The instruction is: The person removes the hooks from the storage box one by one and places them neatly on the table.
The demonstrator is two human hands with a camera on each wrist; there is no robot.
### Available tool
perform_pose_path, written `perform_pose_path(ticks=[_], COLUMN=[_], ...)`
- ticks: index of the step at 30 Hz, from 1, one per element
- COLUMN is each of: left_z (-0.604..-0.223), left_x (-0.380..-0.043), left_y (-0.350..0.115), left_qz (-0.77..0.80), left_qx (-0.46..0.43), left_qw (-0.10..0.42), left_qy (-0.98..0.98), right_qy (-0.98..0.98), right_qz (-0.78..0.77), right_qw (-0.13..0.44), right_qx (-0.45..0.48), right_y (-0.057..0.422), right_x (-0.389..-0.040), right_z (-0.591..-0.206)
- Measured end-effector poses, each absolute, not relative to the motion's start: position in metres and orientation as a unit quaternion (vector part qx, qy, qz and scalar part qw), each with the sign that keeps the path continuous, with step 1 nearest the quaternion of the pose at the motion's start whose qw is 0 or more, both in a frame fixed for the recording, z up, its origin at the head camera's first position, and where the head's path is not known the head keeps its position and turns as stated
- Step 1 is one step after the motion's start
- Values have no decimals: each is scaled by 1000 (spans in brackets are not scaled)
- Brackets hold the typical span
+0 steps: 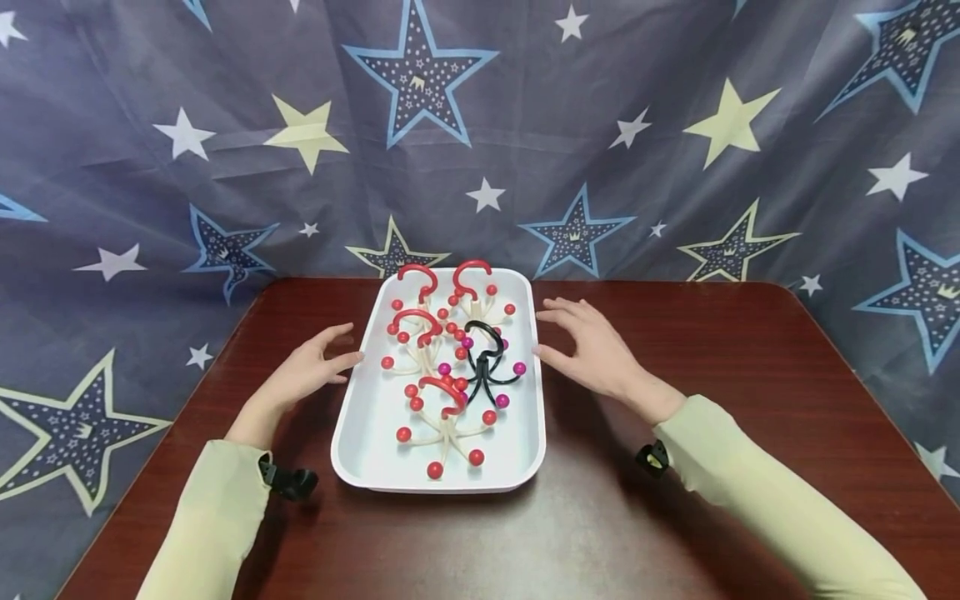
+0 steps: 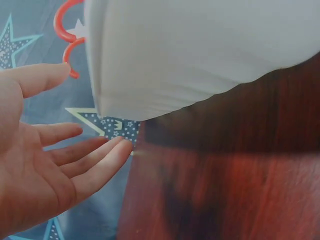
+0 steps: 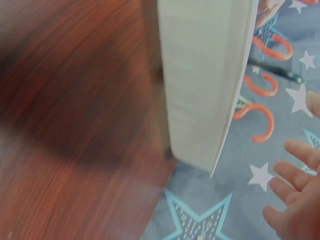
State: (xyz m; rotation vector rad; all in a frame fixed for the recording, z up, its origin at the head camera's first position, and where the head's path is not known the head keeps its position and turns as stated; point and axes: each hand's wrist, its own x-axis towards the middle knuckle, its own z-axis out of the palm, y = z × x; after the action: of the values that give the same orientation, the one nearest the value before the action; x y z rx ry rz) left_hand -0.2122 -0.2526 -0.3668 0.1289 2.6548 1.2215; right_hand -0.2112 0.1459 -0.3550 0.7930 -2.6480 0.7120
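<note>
The left hand (image 1: 302,372) and the right hand (image 1: 594,346) flank a white rectangular tray (image 1: 372,437), fingers loosely spread and neither holding anything. From the head view alone it is hard to say whether the fingertips meet the rim, the right thumb especially; each wrist view, however, shows a gap between fingers and tray. The left wrist view also reveals that palm turned upright, thumb uppermost, and the tray's plain outer wall, which the head view hides.

Inside the tray, seen whole only from the head, are five hook-handled scalp massagers: four with red handles, cream legs and red ball tips (image 1: 448,427), and one black massager (image 1: 483,368) with purple balls, right of the middle. The right wrist view shows three red hooks and the black handle above the rim; the left wrist view catches just two red hooks.

Farther out, pale green sleeves (image 1: 750,483) end near black wrist straps (image 1: 288,481). Beneath lies a dark reddish wooden table (image 1: 675,525), and behind it hangs a grey-blue star-patterned curtain (image 1: 247,75).
</note>
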Motion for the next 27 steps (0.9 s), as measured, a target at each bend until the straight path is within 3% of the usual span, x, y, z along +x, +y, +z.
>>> perform_pose_path(ticks=[15,27], left_z=[-390,-399], left_x=[-206,-203], left_y=[-250,-252], left_qz=[466,561], left_qx=[28,61], left_qw=[159,174], left_qy=[870,807], right_qy=[-906,-892], right_qz=[312,344], right_qw=[28,33], right_qx=[283,292], right_y=[101,84], right_x=[-209,-212], right_z=[-357,-361])
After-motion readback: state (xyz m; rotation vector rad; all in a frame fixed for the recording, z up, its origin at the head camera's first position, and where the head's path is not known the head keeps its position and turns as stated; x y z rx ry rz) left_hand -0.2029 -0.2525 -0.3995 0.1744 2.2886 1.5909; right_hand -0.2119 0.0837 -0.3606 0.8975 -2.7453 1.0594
